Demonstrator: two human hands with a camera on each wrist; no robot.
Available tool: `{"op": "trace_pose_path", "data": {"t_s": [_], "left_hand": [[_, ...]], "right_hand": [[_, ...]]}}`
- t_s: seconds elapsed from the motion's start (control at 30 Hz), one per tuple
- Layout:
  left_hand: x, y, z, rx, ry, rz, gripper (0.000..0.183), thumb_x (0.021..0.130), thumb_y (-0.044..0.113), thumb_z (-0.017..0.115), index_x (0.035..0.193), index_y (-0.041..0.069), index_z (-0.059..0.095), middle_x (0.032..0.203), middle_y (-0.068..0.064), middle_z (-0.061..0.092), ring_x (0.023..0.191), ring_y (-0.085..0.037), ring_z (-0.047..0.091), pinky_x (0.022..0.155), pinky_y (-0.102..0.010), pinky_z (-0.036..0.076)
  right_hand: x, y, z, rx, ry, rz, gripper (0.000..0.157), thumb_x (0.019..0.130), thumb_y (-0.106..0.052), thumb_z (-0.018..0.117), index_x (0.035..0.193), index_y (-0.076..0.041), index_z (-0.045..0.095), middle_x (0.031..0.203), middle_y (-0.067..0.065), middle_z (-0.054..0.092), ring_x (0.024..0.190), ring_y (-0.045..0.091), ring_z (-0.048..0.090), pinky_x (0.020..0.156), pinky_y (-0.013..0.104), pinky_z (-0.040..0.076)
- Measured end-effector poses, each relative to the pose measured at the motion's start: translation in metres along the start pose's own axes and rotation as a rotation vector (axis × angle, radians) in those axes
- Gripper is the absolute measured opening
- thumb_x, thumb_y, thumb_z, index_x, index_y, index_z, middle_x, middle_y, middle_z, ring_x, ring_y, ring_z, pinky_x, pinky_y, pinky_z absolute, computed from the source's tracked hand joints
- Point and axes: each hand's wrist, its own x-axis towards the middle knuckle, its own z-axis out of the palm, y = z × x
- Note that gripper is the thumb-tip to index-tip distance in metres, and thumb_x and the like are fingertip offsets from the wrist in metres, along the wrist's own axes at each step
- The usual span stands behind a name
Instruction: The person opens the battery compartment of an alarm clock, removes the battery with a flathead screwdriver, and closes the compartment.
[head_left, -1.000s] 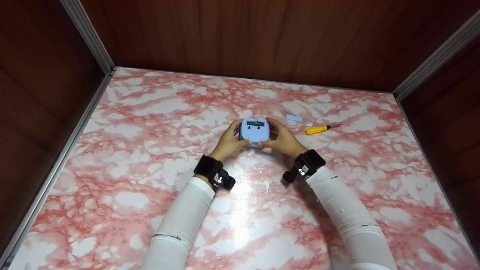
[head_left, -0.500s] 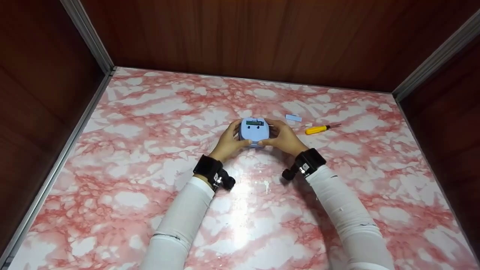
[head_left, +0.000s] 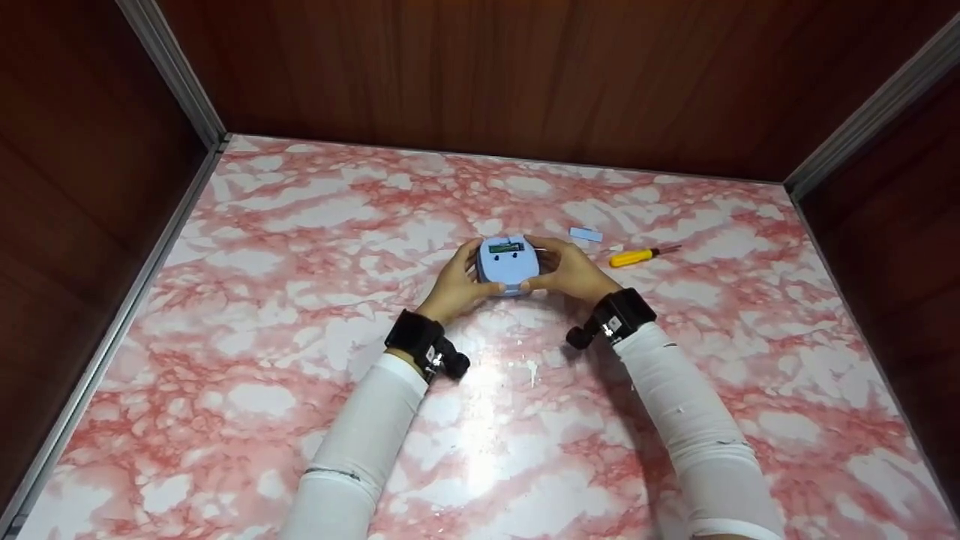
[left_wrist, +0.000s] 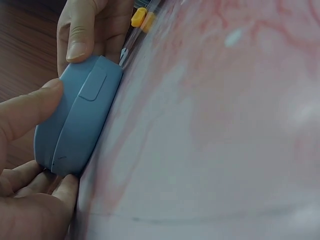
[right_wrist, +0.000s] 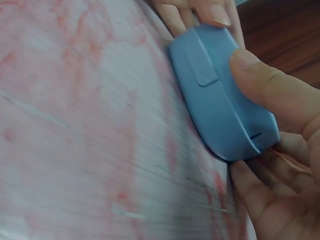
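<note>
A light blue, rounded plastic device (head_left: 510,270) is held between both hands over the marbled table. Near its far edge a slot like a battery compartment (head_left: 506,247) lies uncovered, greenish and dark inside, with two small dark holes below it. My left hand (head_left: 455,283) grips the left side, thumb on the near edge and fingers curled round the far side. Mirroring it, my right hand (head_left: 574,274) grips the right side, its thumb (right_wrist: 270,85) on the top face. In the left wrist view the blue casing (left_wrist: 80,120) shows its seam and a raised tab.
A small flat light blue cover (head_left: 585,235) lies on the table beyond the right hand. To its right rests a yellow-handled screwdriver (head_left: 634,258), its shaft pointing right. Dark wood panels (head_left: 487,75) wall the table at the back and sides.
The device has tilted slightly in the hands and shifted a little left. The right wrist has moved slightly; both hands keep their hold.
</note>
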Motion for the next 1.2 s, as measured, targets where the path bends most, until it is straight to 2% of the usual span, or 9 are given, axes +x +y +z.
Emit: {"op": "trace_pose_path", "data": {"t_s": [0.27, 0.53, 0.77, 1.03, 1.2], "left_hand": [[-0.0007, 0.0002, -0.0029, -0.002, -0.037, -0.008, 0.099, 0.078, -0.003, 0.084, 0.159, 0.008, 0.028, 0.162, -0.016, 0.032, 0.15, -0.027, 0.029, 0.121, -0.03, 0.031], [0.0014, -0.0037, -0.0044, -0.005, -0.05, 0.003, 0.099, 0.078, -0.003, 0.084, 0.159, 0.009, 0.029, 0.16, -0.015, 0.035, 0.149, -0.029, 0.031, 0.121, -0.03, 0.031], [0.0007, -0.0036, -0.0039, -0.035, -0.056, 0.015, 0.097, 0.079, -0.006, 0.082, 0.159, 0.007, 0.029, 0.16, -0.017, 0.035, 0.15, -0.029, 0.03, 0.121, -0.029, 0.03], [-0.0001, -0.0035, -0.0051, -0.019, -0.049, -0.008, 0.096, 0.08, -0.003, 0.083, 0.159, 0.01, 0.03, 0.161, -0.016, 0.034, 0.15, -0.029, 0.03, 0.121, -0.029, 0.031], [-0.0009, -0.004, -0.0057, -0.032, -0.044, -0.016, 0.095, 0.08, -0.002, 0.083, 0.159, 0.011, 0.031, 0.162, -0.016, 0.032, 0.15, -0.031, 0.029, 0.121, -0.031, 0.031]], "right_hand": [[0.0026, 0.0008, -0.0048, 0.045, -0.064, 0.022, 0.086, 0.082, -0.002, 0.083, 0.156, -0.007, 0.038, 0.156, 0.016, 0.043, 0.142, 0.027, 0.044, 0.106, 0.028, 0.049], [0.0023, 0.0001, -0.0053, 0.053, -0.086, 0.024, 0.086, 0.083, -0.002, 0.082, 0.157, -0.007, 0.037, 0.152, 0.015, 0.047, 0.137, 0.025, 0.048, 0.103, 0.025, 0.05], [0.0015, -0.0014, -0.0058, 0.051, -0.092, 0.038, 0.087, 0.084, -0.003, 0.082, 0.157, -0.007, 0.036, 0.154, 0.016, 0.045, 0.14, 0.026, 0.046, 0.108, 0.028, 0.047], [0.0029, -0.0028, -0.007, 0.052, -0.12, 0.033, 0.088, 0.085, -0.002, 0.081, 0.158, -0.007, 0.032, 0.158, 0.016, 0.04, 0.144, 0.027, 0.041, 0.108, 0.03, 0.048], [0.0038, -0.0028, -0.0091, 0.026, -0.138, 0.035, 0.088, 0.086, -0.004, 0.08, 0.159, -0.007, 0.032, 0.16, 0.015, 0.036, 0.146, 0.027, 0.038, 0.113, 0.034, 0.044]]}}
